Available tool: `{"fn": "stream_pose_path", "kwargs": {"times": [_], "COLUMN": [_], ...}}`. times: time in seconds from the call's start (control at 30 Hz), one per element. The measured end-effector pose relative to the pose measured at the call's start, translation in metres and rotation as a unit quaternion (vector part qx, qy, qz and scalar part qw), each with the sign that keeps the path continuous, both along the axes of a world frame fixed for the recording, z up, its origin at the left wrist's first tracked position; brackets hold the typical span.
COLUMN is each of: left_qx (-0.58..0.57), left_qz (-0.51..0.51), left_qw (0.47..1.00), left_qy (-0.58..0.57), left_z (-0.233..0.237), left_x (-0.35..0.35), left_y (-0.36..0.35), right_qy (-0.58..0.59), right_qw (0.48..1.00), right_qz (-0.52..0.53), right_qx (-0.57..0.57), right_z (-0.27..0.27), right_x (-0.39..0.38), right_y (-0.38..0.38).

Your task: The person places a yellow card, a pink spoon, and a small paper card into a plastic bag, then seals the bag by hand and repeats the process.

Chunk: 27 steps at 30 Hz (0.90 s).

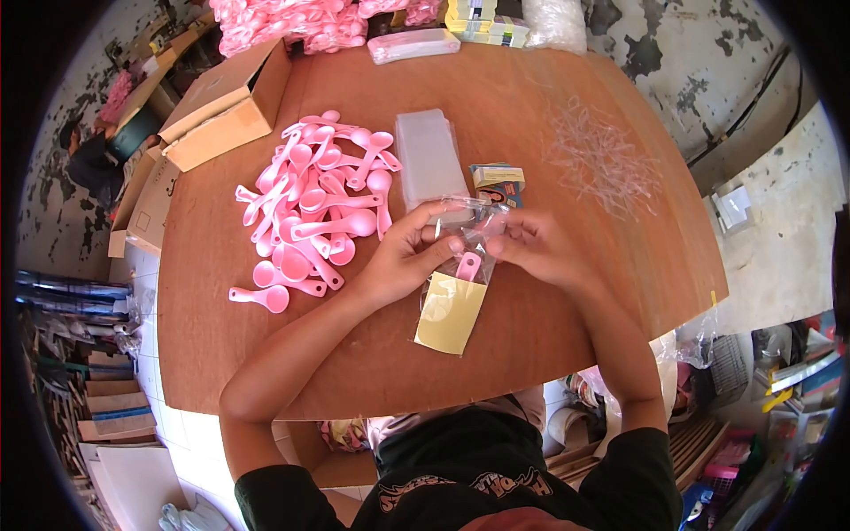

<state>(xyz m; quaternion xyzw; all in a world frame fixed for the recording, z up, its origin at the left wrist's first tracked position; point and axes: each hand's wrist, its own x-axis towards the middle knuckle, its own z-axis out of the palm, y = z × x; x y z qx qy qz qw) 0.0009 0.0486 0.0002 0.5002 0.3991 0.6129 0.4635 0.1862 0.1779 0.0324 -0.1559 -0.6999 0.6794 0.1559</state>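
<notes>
My left hand (403, 257) and my right hand (536, 248) together hold a clear plastic bag (460, 265) at its open mouth, above the wooden table (354, 354). A pink spoon (467, 265) sticks partway into the bag, handle end showing. Inside the bag's lower part lies a yellow card (450, 314). A heap of pink spoons (310, 208) lies just left of my left hand.
A stack of clear bags (429, 159) and small colourful packets (498, 181) lie beyond my hands. Loose clear plastic pieces (602, 159) are scattered at the right. A cardboard box (226, 106) stands at the far left, more pink items (301, 22) at the back.
</notes>
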Motion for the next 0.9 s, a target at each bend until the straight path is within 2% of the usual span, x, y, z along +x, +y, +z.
{"fn": "stream_pose_path", "kwargs": {"times": [0.13,0.23,0.3,0.37,0.43,0.5,0.57,0.6,0.7,0.77,0.8,0.87,0.9], "left_qx": [0.006,0.001,-0.056,-0.053,-0.055,-0.042,0.017,0.048,0.001,0.005,-0.01,-0.025,-0.032], "left_qz": [-0.029,0.023,-0.042,-0.048,-0.113,-0.106,-0.055,-0.026,-0.046,-0.032,-0.036,-0.037,-0.035], "left_qw": [0.999,0.998,0.997,0.997,0.992,0.993,0.995,0.994,0.994,0.995,0.995,0.994,0.994], "left_qy": [0.035,0.055,-0.013,-0.021,-0.018,-0.023,0.076,0.09,0.099,0.09,0.095,0.099,0.1], "left_z": [0.002,0.001,0.002,0.001,0.004,0.004,0.007,0.007,0.006,0.003,0.004,0.005,0.007], "left_x": [-0.007,-0.009,-0.009,-0.01,-0.013,-0.01,-0.007,-0.004,0.001,0.0,-0.002,-0.003,-0.003], "left_y": [-0.003,-0.001,-0.003,-0.001,-0.002,-0.002,-0.004,-0.006,-0.008,-0.006,-0.007,-0.008,-0.009], "right_qy": [0.02,0.027,0.088,0.112,0.125,0.134,0.098,0.099,0.067,0.101,0.1,0.112,0.112], "right_qw": [0.999,0.997,0.991,0.986,0.983,0.981,0.979,0.979,0.978,0.985,0.985,0.988,0.988], "right_qz": [0.008,-0.012,-0.057,-0.08,-0.096,-0.09,-0.096,-0.095,-0.108,-0.106,-0.103,-0.108,-0.106], "right_qx": [0.023,0.076,0.08,0.097,0.096,0.111,0.148,0.15,0.167,0.093,0.095,0.009,0.009], "right_z": [-0.002,-0.001,0.01,0.018,0.03,0.034,0.038,0.036,0.024,0.022,0.023,0.027,0.025], "right_x": [-0.004,-0.002,0.0,0.0,-0.001,-0.003,-0.006,-0.008,-0.014,-0.017,-0.018,-0.019,-0.018], "right_y": [-0.007,-0.004,-0.008,-0.012,-0.015,-0.019,-0.025,-0.025,-0.024,-0.027,-0.029,-0.032,-0.031]}}
